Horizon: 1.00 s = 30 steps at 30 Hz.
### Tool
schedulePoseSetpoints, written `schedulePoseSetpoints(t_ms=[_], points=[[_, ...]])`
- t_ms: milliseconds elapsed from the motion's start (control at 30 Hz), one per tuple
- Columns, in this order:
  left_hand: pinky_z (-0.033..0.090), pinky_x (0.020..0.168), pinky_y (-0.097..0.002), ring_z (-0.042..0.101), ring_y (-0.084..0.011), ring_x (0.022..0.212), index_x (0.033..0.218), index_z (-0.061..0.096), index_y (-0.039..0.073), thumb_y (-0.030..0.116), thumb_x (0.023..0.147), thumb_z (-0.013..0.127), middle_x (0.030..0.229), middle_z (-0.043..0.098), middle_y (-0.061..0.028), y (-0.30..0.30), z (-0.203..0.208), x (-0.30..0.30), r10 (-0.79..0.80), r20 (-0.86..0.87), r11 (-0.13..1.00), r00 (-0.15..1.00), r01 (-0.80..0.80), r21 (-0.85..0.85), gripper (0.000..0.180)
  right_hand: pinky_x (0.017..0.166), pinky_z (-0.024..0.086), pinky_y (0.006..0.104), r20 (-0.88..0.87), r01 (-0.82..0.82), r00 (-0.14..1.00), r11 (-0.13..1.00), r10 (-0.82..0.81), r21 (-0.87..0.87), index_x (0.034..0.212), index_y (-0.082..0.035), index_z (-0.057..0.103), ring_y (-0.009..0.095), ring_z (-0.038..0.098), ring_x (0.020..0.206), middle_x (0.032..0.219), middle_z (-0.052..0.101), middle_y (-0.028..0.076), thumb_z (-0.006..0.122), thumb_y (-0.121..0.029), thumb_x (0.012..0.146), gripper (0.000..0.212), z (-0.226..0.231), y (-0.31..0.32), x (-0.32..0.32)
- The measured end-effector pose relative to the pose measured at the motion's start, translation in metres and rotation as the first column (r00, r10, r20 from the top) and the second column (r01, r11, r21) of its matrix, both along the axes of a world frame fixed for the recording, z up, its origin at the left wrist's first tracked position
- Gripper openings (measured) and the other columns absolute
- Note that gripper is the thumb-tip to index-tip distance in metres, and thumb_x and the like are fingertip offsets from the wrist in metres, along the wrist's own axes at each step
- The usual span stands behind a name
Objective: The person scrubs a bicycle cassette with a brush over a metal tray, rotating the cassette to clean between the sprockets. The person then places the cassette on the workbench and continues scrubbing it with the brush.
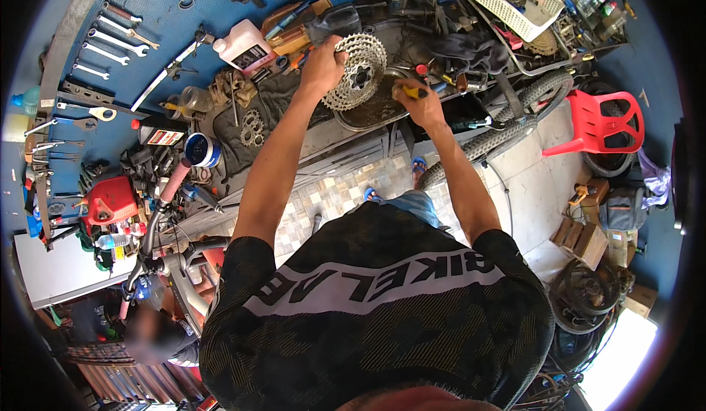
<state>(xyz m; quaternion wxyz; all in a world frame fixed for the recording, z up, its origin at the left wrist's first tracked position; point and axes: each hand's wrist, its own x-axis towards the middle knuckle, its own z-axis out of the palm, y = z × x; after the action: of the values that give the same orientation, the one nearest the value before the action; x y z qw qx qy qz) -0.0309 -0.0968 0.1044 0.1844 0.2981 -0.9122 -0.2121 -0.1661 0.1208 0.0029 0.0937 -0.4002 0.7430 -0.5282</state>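
Observation:
My left hand is closed on the edge of a large silver bicycle cassette, holding it tilted up with its toothed rings showing. Below the cassette lies a shallow metal tray with dark, wet-looking contents. Over the tray's right part, my right hand is closed around a yellow-handled tool; its working end cannot be made out. A smaller set of sprockets rests on the dark cloth to the left of my left forearm.
A white jug and a blue-and-white tub stand on the bench. A cream plastic basket with cassettes sits at back right, near a bicycle tyre. Wrenches hang at left. A red chair stands right; another person is lower left.

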Motion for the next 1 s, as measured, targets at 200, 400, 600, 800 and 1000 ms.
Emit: schedulePoseSetpoints(t_ms=[200, 400, 600, 800, 1000], points=[[0.052, 0.098, -0.0513, 0.066, -0.045, 0.117, 0.134, 0.063, 0.005, 0.019, 0.1, 0.067, 0.121, 0.072, -0.0266, 0.001, 0.007, -0.002, 0.005, 0.017, 0.999, 1.0, -0.006, 0.054, 0.038, 0.08, 0.058, 0.0451, -0.233, -0.085, 0.958, 0.944, 0.166, 0.32, 0.104, -0.009, 0.075, 0.039, 0.074, 0.09, 0.097, 0.078, 0.016, 0.073, -0.048, 0.094, 0.04, 0.005, 0.017, 0.005], [0.053, 0.096, -0.0512, 0.067, -0.0447, 0.115, 0.131, 0.066, 0.004, 0.019, 0.098, 0.068, 0.116, 0.073, -0.027, 0.008, 0.013, 0.0, 0.006, -0.031, 1.0, 1.0, -0.005, 0.025, 0.036, 0.056, 0.056, 0.0358, 0.502, 0.089, 0.864, 0.992, -0.032, -0.089, 0.104, -0.004, 0.069, 0.021, 0.071, 0.063, 0.077, 0.071, 0.012, 0.07, -0.035, 0.101, 0.031, 0.019, -0.024, 0.008], [0.054, 0.095, -0.0532, 0.067, -0.047, 0.114, 0.134, 0.065, 0.002, 0.018, 0.098, 0.067, 0.115, 0.073, -0.0277, 0.014, 0.009, -0.008, 0.048, 0.042, 0.999, 0.998, -0.048, -0.021, 0.039, 0.051, 0.048, 0.0274, 0.524, 0.051, 0.825, 0.897, 0.209, -0.439, 0.11, -0.003, 0.064, 0.01, 0.061, 0.057, 0.074, 0.067, 0.005, 0.065, -0.02, 0.105, 0.018, 0.016, -0.052, 0.077], [0.054, 0.094, -0.0542, 0.068, -0.0482, 0.11, 0.134, 0.064, 0.002, 0.018, 0.098, 0.066, 0.115, 0.073, -0.0285, 0.008, 0.006, -0.001, 0.075, 0.049, 0.997, 0.996, -0.075, 0.0, 0.039, 0.055, 0.048, 0.027, 0.426, 0.054, 0.897, 0.926, 0.12, -0.374, 0.112, -0.002, 0.072, 0.007, 0.058, 0.06, 0.07, 0.064, 0.001, 0.071, -0.019, 0.102, 0.02, 0.02, -0.038, 0.052], [0.054, 0.095, -0.0538, 0.067, -0.0479, 0.112, 0.132, 0.066, 0.003, 0.018, 0.099, 0.065, 0.116, 0.072, -0.0286, 0.011, 0.011, -0.004, 0.054, 0.014, 0.997, 0.998, -0.053, -0.048, 0.037, 0.063, 0.052, 0.0296, 0.245, -0.038, 0.966, 0.981, 0.085, -0.188, 0.118, -0.002, 0.072, 0.013, 0.065, 0.068, 0.078, 0.07, 0.01, 0.074, -0.021, 0.1, 0.027, 0.017, -0.032, 0.063]])
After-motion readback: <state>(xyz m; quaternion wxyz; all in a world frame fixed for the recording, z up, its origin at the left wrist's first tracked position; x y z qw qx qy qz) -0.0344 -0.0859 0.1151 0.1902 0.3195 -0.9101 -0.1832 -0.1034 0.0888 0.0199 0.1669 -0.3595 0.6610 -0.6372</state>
